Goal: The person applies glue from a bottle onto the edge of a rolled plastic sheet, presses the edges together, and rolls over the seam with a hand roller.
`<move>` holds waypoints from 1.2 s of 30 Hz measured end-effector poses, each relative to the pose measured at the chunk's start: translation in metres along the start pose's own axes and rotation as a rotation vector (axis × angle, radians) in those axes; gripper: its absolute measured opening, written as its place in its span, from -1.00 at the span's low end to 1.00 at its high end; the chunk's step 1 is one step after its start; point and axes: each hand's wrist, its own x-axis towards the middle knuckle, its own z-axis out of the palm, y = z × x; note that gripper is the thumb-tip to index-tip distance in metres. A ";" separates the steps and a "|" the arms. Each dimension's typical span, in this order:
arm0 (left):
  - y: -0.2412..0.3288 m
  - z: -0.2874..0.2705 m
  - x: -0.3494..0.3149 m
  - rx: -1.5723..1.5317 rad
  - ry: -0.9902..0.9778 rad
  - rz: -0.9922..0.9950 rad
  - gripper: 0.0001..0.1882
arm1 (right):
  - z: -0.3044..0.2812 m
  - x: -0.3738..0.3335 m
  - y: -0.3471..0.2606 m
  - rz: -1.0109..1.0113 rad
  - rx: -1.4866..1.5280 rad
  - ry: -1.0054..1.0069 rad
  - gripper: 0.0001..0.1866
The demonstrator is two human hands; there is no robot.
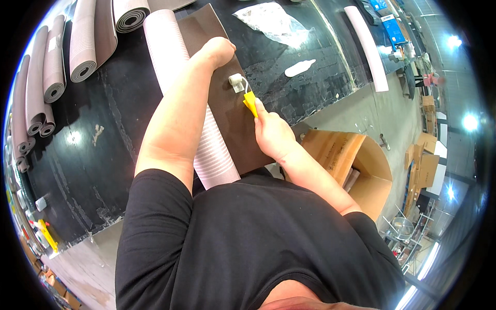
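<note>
In front of me a mat lies partly unrolled, its flat brown side (232, 129) facing up along a pale pink ribbed roll (165, 46). My right hand (274, 133) is closed round the yellow handle of a small paint roller (250, 103). The white roller head rests near the mat's right edge, at a small pale, see-through patch (238, 88). Farther up, my left hand (217, 51) reaches across the roll and lies on the brown side by that edge. Its fingers are curled in, and whatever they pinch is hidden from view.
Several rolled mats (82, 41) lie at the left on the black table (119, 144). Right of my mat are a clear plastic bag (271, 23) and a white squeeze bottle (299, 68). An open cardboard box (330, 150) stands by my right forearm; a pale roll (368, 49) lies far right.
</note>
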 end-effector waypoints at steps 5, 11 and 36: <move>-0.002 0.001 0.000 0.031 -0.001 0.025 -0.59 | 0.002 0.009 -0.003 -0.008 0.061 0.016 -0.46; 0.006 -0.002 -0.007 -0.153 0.041 -0.036 -0.69 | 0.033 0.015 0.015 -0.084 0.158 0.129 -0.46; -0.012 0.002 0.007 0.072 0.012 0.126 -0.67 | 0.017 -0.031 0.011 0.025 0.037 0.018 -0.45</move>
